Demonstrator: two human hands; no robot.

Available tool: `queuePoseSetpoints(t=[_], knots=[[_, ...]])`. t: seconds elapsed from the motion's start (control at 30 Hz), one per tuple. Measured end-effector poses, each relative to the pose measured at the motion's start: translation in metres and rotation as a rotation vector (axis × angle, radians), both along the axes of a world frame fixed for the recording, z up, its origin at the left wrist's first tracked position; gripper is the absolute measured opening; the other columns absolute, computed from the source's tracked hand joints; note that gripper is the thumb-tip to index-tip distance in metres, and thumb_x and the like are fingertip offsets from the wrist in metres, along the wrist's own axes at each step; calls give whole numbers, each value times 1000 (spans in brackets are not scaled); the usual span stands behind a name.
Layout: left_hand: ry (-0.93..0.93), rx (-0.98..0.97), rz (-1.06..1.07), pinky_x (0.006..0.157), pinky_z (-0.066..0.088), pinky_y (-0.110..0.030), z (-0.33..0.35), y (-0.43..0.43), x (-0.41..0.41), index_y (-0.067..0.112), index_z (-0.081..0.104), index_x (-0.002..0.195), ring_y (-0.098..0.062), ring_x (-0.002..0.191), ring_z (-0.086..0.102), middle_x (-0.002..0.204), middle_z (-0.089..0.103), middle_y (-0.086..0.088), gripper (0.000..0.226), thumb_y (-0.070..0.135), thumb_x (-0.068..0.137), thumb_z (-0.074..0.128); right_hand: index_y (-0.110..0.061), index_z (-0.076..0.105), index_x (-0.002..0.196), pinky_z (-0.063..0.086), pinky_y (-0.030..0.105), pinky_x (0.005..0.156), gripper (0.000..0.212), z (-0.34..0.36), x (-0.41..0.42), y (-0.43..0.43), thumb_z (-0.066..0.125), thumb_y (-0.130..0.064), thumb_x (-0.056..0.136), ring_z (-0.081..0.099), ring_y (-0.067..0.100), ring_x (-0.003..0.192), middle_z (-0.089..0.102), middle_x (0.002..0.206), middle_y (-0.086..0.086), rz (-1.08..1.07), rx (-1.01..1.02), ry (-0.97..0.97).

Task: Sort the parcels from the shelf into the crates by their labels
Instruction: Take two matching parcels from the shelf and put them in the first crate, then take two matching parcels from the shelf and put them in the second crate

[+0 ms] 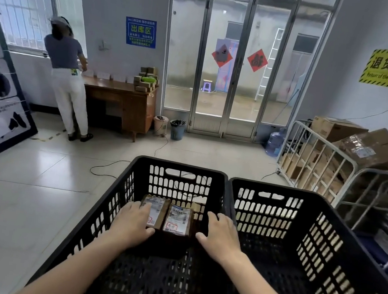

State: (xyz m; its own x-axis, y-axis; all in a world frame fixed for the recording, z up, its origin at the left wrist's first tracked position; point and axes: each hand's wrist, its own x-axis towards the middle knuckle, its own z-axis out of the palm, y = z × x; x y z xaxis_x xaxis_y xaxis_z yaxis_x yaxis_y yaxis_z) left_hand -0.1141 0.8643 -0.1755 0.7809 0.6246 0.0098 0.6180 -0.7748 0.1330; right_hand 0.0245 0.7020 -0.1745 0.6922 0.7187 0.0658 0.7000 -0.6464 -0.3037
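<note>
Parcels [179, 219] well inside crate rim [180, 166]

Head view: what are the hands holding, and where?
The left hand grips the left parcel at its outer edge, right hand the right parcel at its outer side, together inside the left crate.

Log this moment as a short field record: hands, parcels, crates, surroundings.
left hand: grips the left parcel from its left side
right hand: grips the right parcel from its right side
parcels: brown, white labels up, side by side, inside the left crate; resting or held up, cannot tell
crates: left crate and right crate, black, slotted, side by side
surroundings: cage trolley of cardboard boxes at right; another person stands at a wooden desk, far left
</note>
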Motion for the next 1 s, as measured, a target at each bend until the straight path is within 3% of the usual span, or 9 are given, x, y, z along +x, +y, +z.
queuePoseSetpoints(t=[0.3,0.8,1.0], knots=[[-63,47,-132,113,26,-35,25,-47,-2,15,26,144,-24,133,35,142,41,-7,70,44,86,54,-12,40,134,32,35,109,55,25,-19,-66,52,-40,88,38,26,128,46,135,9,-88,27,-30],[-107,4,-458,115,23,-40,45,-143,-47,15,21,146,-29,138,25,147,32,-12,73,42,87,54,-10,30,142,30,37,109,65,39,-122,-196,51,-41,89,33,28,133,39,143,12,-462,23,-18],[-123,24,-643,114,24,-35,51,-214,-43,15,19,147,-28,137,28,145,36,-10,74,44,88,52,-10,39,136,37,35,102,57,55,-156,-273,52,-39,89,40,29,127,44,137,12,-632,21,-34]])
